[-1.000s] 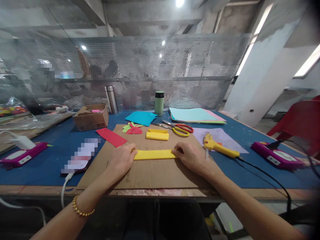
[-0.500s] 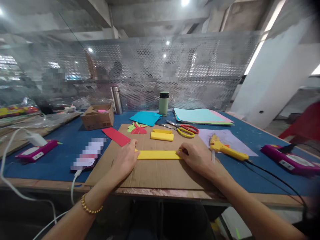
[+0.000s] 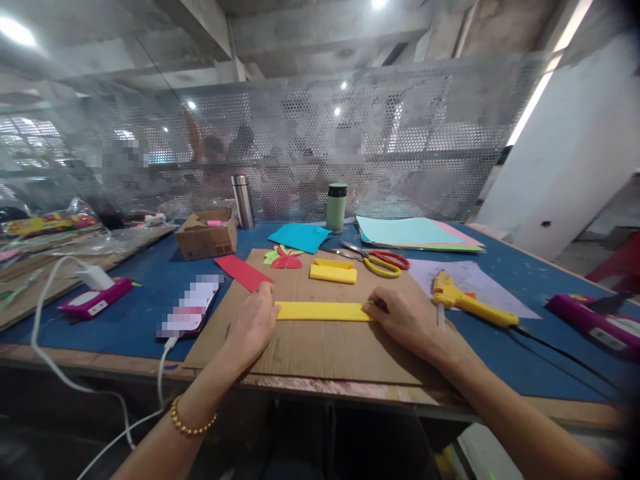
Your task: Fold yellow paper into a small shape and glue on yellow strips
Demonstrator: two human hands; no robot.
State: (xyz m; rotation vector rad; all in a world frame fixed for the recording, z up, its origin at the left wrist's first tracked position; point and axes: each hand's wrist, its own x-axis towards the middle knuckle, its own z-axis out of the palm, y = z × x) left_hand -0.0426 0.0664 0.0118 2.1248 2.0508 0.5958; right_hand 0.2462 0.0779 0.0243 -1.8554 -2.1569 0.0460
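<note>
A flat yellow folded strip [image 3: 325,311] lies level across the brown cardboard sheet [image 3: 320,353]. My left hand [image 3: 255,317] is closed on its left end, and my right hand [image 3: 403,313] pinches its right end. Just beyond the strip sits a second yellow folded piece [image 3: 333,272]. A red strip [image 3: 243,272] reaches close to my left fingers. Red and green cut-out shapes [image 3: 285,257] rest at the cardboard's far edge. Two pairs of scissors, one with yellow handles [image 3: 383,267] and one with red [image 3: 390,257], lie behind my right hand.
A yellow glue gun [image 3: 473,303] lies on purple paper [image 3: 505,293] to the right, its cord trailing off. Phone [image 3: 193,307], cable and purple power strip [image 3: 95,300] occupy the left. Behind stand a small carton [image 3: 207,240], steel flask [image 3: 243,203], green tumbler [image 3: 337,210] and coloured sheets [image 3: 410,232].
The whole scene has shifted slightly to the right in view. Both hands keep their hold on the yellow strip, which stays at the same place on the cardboard.
</note>
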